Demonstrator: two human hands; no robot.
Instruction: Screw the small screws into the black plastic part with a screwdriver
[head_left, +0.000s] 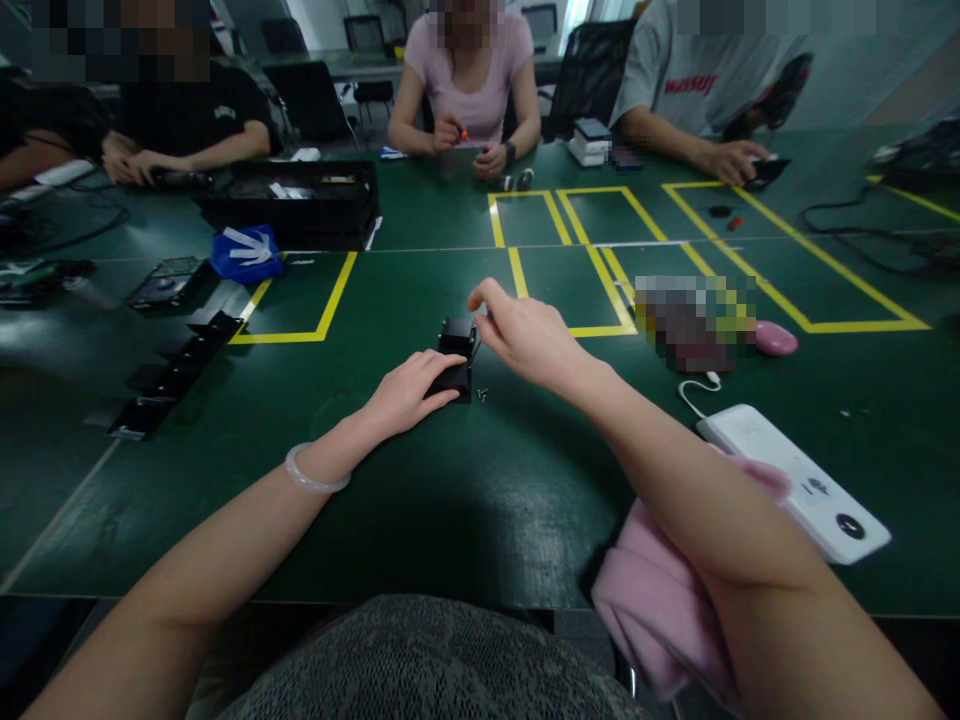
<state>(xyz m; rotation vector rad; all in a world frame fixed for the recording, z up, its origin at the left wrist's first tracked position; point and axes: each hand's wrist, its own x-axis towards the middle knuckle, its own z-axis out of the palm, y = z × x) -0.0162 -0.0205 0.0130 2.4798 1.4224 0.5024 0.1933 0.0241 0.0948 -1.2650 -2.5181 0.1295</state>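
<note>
A small black boxy part stands on the green table in front of me. My left hand lies over its near lower half, fingers wrapped on it and holding it down. My right hand hovers at its upper right corner, thumb and forefinger pinched together at the part's top edge; what they pinch is too small to make out. A tiny screw lies on the table just right of the part.
Black flat pieces lie in a row at left, near a blue bag and a black tray. A white power bank, pink cloth and pink object sit at right. Three other people sit across the table.
</note>
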